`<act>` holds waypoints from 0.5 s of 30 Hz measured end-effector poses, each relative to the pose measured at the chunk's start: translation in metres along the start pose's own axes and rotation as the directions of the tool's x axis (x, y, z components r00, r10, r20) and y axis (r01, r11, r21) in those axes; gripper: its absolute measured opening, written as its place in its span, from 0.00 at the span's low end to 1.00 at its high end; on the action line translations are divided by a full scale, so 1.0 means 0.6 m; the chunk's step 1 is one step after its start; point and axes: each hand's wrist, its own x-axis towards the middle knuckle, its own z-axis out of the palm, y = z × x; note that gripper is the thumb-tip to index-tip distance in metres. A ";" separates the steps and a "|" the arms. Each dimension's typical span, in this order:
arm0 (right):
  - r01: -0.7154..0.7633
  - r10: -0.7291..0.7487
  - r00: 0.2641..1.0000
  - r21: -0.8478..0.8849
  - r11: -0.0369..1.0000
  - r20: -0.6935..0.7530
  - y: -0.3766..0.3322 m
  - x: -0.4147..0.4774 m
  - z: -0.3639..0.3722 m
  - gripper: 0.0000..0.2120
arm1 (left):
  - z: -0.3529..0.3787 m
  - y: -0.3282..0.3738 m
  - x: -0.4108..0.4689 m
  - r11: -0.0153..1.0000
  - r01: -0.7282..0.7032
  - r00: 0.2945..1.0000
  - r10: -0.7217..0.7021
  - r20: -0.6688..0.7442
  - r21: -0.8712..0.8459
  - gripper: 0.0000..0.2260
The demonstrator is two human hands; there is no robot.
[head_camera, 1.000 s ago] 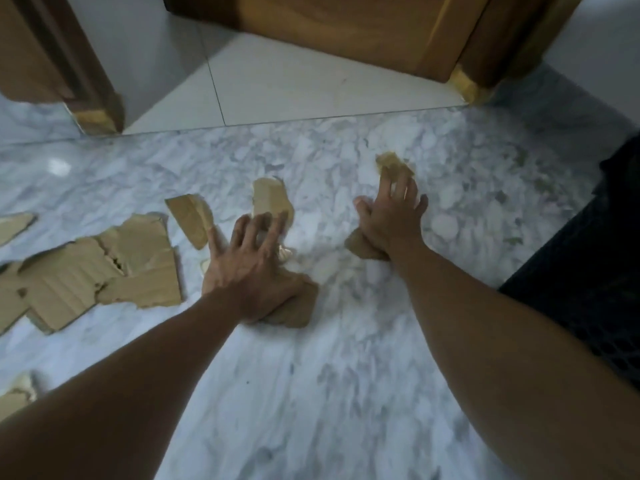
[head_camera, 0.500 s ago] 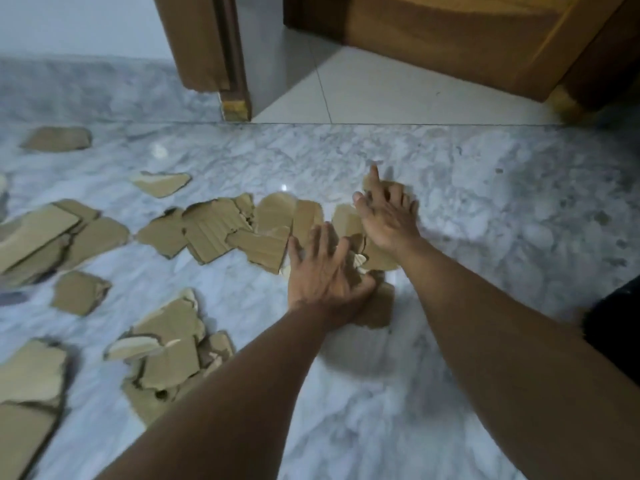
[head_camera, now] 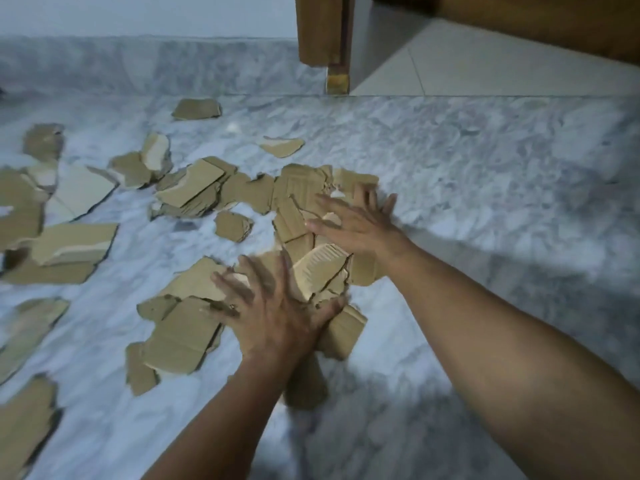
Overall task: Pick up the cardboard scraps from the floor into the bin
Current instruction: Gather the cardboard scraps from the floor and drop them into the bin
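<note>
Both hands lie flat, fingers spread, on a heap of scraps (head_camera: 311, 216): left hand (head_camera: 277, 317) nearer, right hand (head_camera: 360, 223) beyond, neither grasping.

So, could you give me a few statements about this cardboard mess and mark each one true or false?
1. Both hands are pressed flat on cardboard scraps. True: the left hand and right hand are spread open on the pile.
2. The floor is wooden planks. False: it is grey-white marble.
3. The bin is in view. False: none shows.
4. Many scraps lie to the left of the hands. True.
5. One isolated scrap lies near the far wall. True.
</note>
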 end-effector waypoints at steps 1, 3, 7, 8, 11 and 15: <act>0.018 -0.018 1.000 0.007 1.000 -0.018 -0.015 -0.013 0.008 0.34 | 0.002 -0.025 -0.005 1.000 0.013 1.000 -0.012 0.025 -0.023 0.55; 0.044 -0.041 0.997 0.046 0.998 -0.065 -0.040 -0.045 0.027 0.30 | 0.006 -0.069 -0.013 0.999 -0.031 0.999 0.031 0.005 -0.014 0.53; 0.053 -0.038 0.993 0.136 0.989 -0.112 -0.084 -0.110 0.058 0.23 | -0.001 -0.152 -0.018 0.985 -0.170 0.983 0.169 -0.069 -0.014 0.53; 0.050 -0.033 0.994 0.157 0.986 -0.106 -0.097 -0.126 0.062 0.21 | -0.002 -0.172 -0.023 0.976 -0.219 0.972 0.216 -0.097 -0.023 0.52; 0.099 -0.070 0.989 0.238 0.966 -0.129 -0.133 -0.165 0.074 0.18 | -0.011 -0.228 -0.044 0.971 -0.228 0.955 0.209 -0.208 -0.073 0.49; 0.044 0.056 0.950 0.309 0.950 -0.307 -0.151 -0.198 0.081 0.28 | -0.037 -0.304 -0.041 0.948 0.139 0.964 -0.196 -0.181 -0.287 0.51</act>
